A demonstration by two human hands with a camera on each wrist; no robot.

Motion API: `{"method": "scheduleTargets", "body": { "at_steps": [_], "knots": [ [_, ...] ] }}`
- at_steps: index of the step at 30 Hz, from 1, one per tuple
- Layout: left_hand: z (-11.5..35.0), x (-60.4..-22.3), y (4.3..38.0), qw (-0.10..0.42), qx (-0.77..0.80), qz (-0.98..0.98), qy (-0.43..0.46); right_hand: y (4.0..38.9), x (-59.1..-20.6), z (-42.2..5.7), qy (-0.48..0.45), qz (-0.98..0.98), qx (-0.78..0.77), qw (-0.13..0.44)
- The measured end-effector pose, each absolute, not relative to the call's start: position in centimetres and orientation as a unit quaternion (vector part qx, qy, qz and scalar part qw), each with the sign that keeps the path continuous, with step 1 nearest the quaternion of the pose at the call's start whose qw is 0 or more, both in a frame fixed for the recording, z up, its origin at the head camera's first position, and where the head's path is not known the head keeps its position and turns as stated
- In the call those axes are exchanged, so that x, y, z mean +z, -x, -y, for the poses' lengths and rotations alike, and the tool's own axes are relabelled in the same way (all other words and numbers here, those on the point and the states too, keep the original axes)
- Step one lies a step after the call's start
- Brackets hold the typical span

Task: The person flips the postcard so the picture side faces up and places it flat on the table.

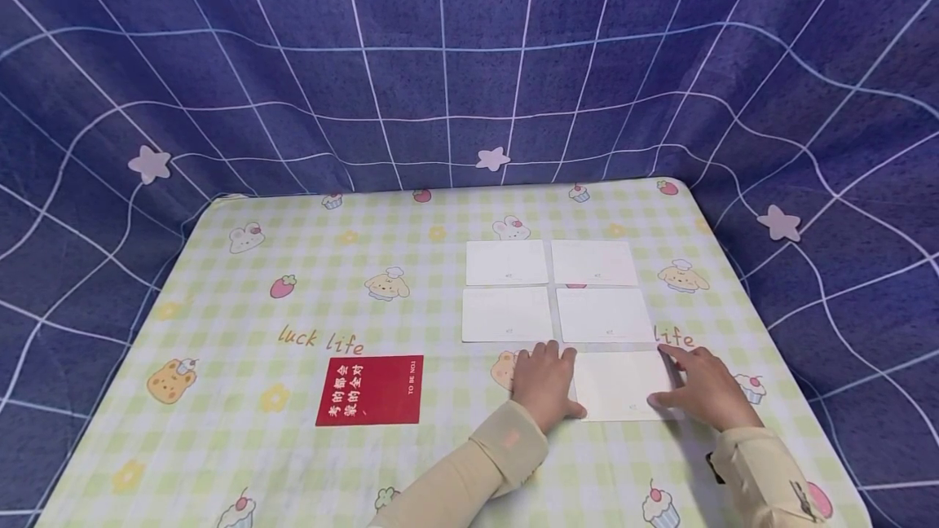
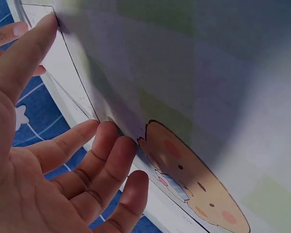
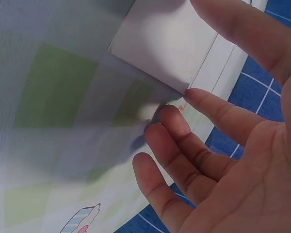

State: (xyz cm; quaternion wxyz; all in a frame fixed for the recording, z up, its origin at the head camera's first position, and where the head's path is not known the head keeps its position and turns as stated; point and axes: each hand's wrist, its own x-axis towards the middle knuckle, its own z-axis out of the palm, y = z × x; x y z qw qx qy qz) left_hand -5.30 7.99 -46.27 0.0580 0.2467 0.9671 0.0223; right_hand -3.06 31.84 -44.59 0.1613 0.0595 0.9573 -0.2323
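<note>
A white card point(image 1: 616, 385) lies flat on the tablecloth between the two hands, the nearest of several similar cards. At its left edge is my left hand point(image 1: 544, 385), the thumb by the lower left corner and the index fingertip near the upper left one. My right hand point(image 1: 706, 389) is at the card's right side, with its thumb over the face of the card. In the right wrist view, the index fingertip point(image 3: 193, 95) touches a corner of the card point(image 3: 155, 48), while the other fingers bend loosely beside it.
Two rows of white cards, with one card point(image 1: 508, 314) at their near left, lie just beyond the hands. A red card with printed characters point(image 1: 370, 389) lies to the left on the checked tablecloth point(image 1: 242, 398). Blue gridded fabric point(image 1: 396, 72) hangs behind the table.
</note>
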Motion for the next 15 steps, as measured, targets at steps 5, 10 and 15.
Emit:
{"method": "scheduleTargets", "body": {
  "at_steps": [5,10,15],
  "knots": [
    [-8.16,-46.29,5.31,0.063,0.009,-0.968,-0.243,3.03,-44.76,-31.95,-0.064,-0.957,-0.236,0.158],
    [-8.1,-46.31,5.29,0.064,0.014,-0.967,-0.245,2.95,-44.94,-32.0,-0.075,-0.954,-0.247,0.15],
    [-7.73,-46.18,5.31,0.063,0.034,-0.967,-0.246,2.63,-45.03,-32.01,-0.073,-0.954,-0.26,0.128]
  ]
}}
